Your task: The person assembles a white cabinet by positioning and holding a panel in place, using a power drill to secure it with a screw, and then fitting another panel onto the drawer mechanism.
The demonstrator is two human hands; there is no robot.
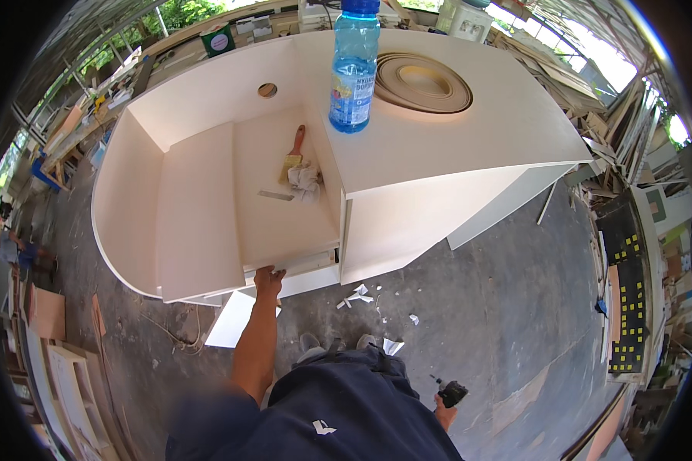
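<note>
My left hand reaches forward and presses its fingers against the underside of the front edge of a pale board inside a cream-coloured cabinet. My right hand hangs low by my right leg, closed around a dark cordless drill. On the board lie a paintbrush with a reddish handle, a crumpled rag and a small flat metal piece.
A blue plastic water bottle and a coil of beige edge banding sit on the cabinet top. A white panel and paper scraps lie on the concrete floor. Stacked boards and panels crowd the right side.
</note>
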